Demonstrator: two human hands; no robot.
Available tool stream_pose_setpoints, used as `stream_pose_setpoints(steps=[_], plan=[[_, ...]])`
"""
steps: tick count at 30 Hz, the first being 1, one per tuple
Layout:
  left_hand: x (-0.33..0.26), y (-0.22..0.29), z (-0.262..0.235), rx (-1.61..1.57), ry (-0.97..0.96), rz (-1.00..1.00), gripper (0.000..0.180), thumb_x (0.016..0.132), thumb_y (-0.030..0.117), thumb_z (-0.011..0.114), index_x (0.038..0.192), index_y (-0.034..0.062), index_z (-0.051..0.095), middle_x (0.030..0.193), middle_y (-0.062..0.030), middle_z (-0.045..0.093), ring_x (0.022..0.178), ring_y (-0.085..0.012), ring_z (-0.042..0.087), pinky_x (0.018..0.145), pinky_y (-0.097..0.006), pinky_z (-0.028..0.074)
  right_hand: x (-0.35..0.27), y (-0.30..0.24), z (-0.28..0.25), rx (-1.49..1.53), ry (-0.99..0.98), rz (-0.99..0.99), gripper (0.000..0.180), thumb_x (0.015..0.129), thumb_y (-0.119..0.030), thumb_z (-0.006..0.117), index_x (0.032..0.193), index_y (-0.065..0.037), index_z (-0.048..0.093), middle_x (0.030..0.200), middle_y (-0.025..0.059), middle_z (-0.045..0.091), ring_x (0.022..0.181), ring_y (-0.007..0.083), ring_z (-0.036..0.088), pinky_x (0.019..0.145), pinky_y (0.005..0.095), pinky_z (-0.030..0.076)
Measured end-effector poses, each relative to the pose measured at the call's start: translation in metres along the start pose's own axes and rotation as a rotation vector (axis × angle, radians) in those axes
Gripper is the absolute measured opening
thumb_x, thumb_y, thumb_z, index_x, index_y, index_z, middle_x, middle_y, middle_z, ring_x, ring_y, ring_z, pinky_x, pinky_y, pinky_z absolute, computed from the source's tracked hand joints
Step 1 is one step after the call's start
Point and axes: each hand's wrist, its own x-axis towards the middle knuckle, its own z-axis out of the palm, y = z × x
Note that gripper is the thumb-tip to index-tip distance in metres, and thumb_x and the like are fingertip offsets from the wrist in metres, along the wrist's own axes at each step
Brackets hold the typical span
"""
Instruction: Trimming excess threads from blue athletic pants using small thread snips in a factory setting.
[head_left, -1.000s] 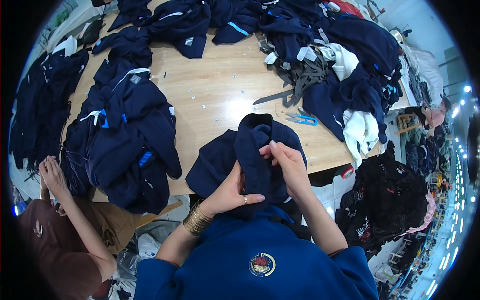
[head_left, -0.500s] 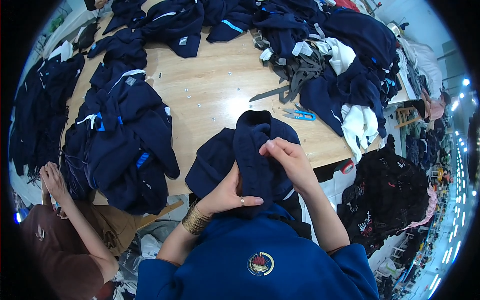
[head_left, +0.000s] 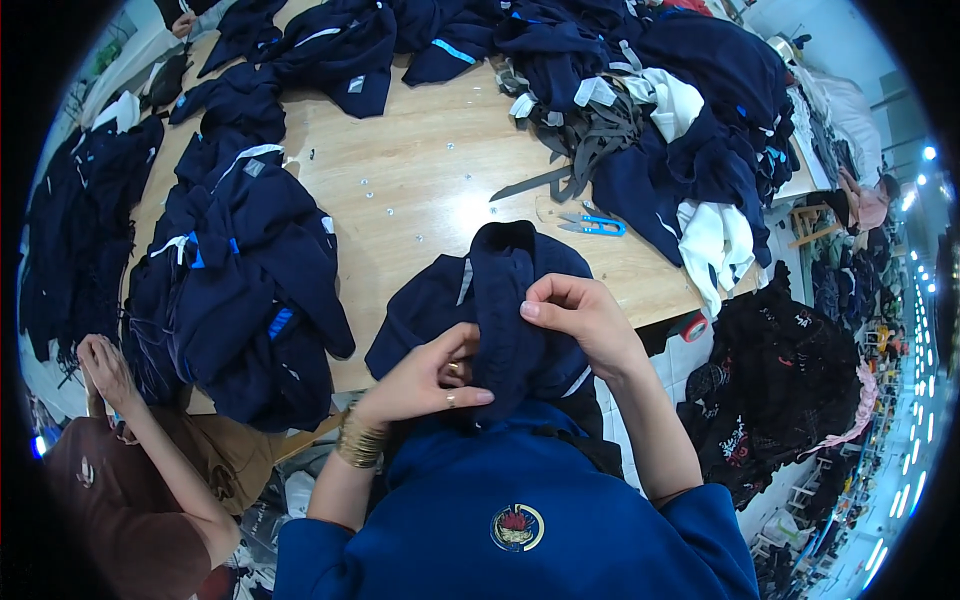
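Observation:
A navy garment (head_left: 500, 330) with a gathered waistband-like edge lies at the table's near edge, bunched up in front of me. My left hand (head_left: 440, 378) grips that band from its left side, the thumb on top and the fingers curled behind the cloth. On the band's right side, my right hand (head_left: 580, 318) pinches the fabric between thumb and forefinger. A pale grey strip, perhaps a label, shows on the cloth left of the band. Beyond my right hand, blue-handled thread snips (head_left: 593, 224) lie on the wooden table (head_left: 400, 170).
Navy garments (head_left: 240, 290) are heaped on the left, with more along the far side. To the right, a pile holds grey straps (head_left: 595, 130) and white cloth (head_left: 716, 245). Black clothing (head_left: 775, 390) lies below on the right. A co-worker's hands (head_left: 108, 372) are at the far left.
My left hand has shifted slightly left, its fingers curling more behind the band. The right thumb and forefinger have moved a little lower. A pale strip now shows beside the band.

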Motion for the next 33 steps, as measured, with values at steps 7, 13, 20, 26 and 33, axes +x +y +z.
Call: stream_pose_setpoints(steps=[7,13,20,26,33], plan=[[-0.003,0.043,0.003,0.687,0.335,0.415,0.092,0.062,0.030,0.078,0.135,0.0062,0.027,0.131,-0.0153,0.037,0.121,-0.0279,0.038,0.099,-0.039,0.033,-0.002,0.005,-0.001,0.039,-0.034,-0.007,0.011,0.077,-0.013,0.068,0.081,-0.004,0.063,0.073,-0.0014,0.058,0.070,0.0045,0.050,0.067,0.0182,0.039],[0.032,0.019,0.023,0.642,0.249,0.455,0.106,0.059,0.042,0.078,0.139,0.0108,0.017,0.135,-0.0159,0.033,0.128,-0.0286,0.030,0.105,-0.055,0.009,-0.007,0.007,0.001,0.153,-0.090,-0.039,0.007,0.078,-0.010,0.065,0.081,-0.005,0.061,0.076,-0.0028,0.057,0.071,0.0044,0.052,0.068,0.0169,0.039],[0.040,0.012,0.027,0.751,0.428,0.495,0.088,0.058,0.024,0.080,0.131,0.0094,0.034,0.107,-0.0091,0.051,0.104,-0.0243,0.050,0.106,-0.047,0.017,-0.007,0.017,-0.002,0.325,-0.118,-0.027,0.007,0.080,-0.010,0.063,0.084,-0.004,0.062,0.079,-0.0008,0.059,0.074,0.0055,0.052,0.072,0.0190,0.042],[0.044,0.014,0.031,0.710,0.477,0.472,0.061,0.058,0.013,0.077,0.114,0.0074,0.051,0.095,-0.0100,0.054,0.090,-0.0252,0.055,0.085,-0.034,0.042,-0.004,0.020,-0.001,0.381,-0.060,-0.063,0.009,0.079,-0.009,0.065,0.085,-0.004,0.062,0.080,0.0000,0.059,0.075,0.0057,0.053,0.072,0.0191,0.042],[0.042,0.006,0.034,0.728,0.581,0.506,0.032,0.062,0.005,0.072,0.090,0.0006,0.057,0.078,-0.0104,0.051,0.071,-0.0262,0.055,0.064,-0.031,0.045,-0.009,0.015,-0.008,0.100,0.161,-0.273,0.012,0.079,-0.006,0.062,0.090,-0.003,0.060,0.080,0.0006,0.058,0.076,0.0075,0.053,0.073,0.0203,0.041]])
